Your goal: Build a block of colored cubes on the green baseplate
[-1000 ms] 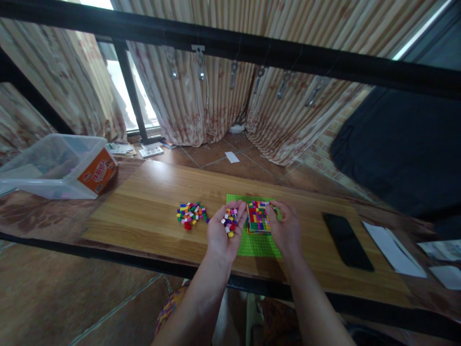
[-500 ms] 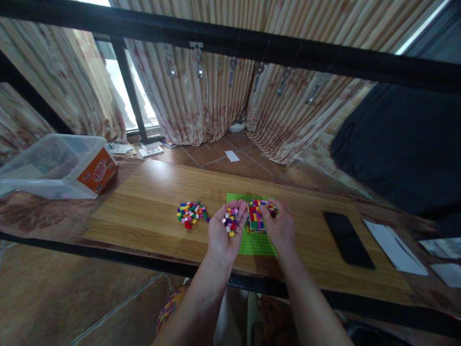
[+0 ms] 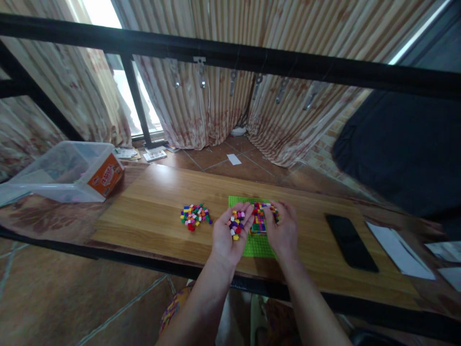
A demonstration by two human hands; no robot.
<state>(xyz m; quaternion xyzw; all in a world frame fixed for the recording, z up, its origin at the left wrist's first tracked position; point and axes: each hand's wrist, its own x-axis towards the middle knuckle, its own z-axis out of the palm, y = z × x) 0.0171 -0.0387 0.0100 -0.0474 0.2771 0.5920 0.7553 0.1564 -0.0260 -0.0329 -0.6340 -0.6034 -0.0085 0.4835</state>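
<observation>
Left palm cupped under loose bricks, right hand over the brick block

You are working at a long wood-grain counter [image 3: 162, 192], its length running left to right beneath both hands. Beyond your hands lies a tiled floor [image 3: 212, 158], with striped curtains [image 3: 194, 105] behind it and a black rail [image 3: 223, 52] across the view above. Far to the left of your left hand sits a clear plastic box [image 3: 68, 185] with an orange label; to the right of your right hand lie a black phone [image 3: 351, 242], slanting away from you toward the left, and some white paper [image 3: 399, 250].

Your left hand [image 3: 226, 236] is palm up, open in a shallow cup, bearing small loose bricks [image 3: 236, 225] of mixed colours. Just left of it, a pile of bricks [image 3: 195, 215] is spread on the counter. Your right hand [image 3: 284, 233] is bent, thumb near the fingers, above the right part of the brick block [image 3: 259, 222]; you cannot tell from here whether it pinches a brick.

The block stands between your hands on a green plate [image 3: 255, 249], its many-coloured top facing up. One side edge runs away from you; your right hand covers too much to tell its long axis. The plate's left edge also runs away from you, past your left fingers.
</observation>
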